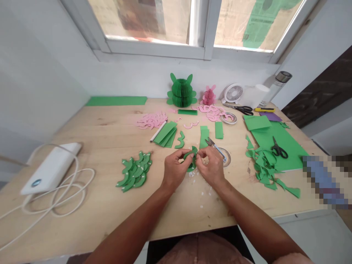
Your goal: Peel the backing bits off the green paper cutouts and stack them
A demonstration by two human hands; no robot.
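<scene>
Between my two hands, near the middle of the table, is a curved green paper cutout [191, 168]. My left hand [177, 165] pinches it from the left side. The fingertips of my right hand [210, 163] are pressed together at its right edge; whether they hold the paper or a small bit on it is too small to tell. Small white scraps [191, 174] lie on the wood just below. Left of my hands sits a pile of scalloped green cutouts [134, 170] with little white patches. Blue-handled scissors [218, 149] and a tape roll [226, 157] lie beyond my right hand.
Folded green papers [165, 134], pink cutouts [152, 120] and a green paper honeycomb figure [182, 93] are farther back. Green scraps [265, 167] and black scissors [279, 148] lie right, near a small fan [233, 92]. A white device [51, 168] with a looped cable is left.
</scene>
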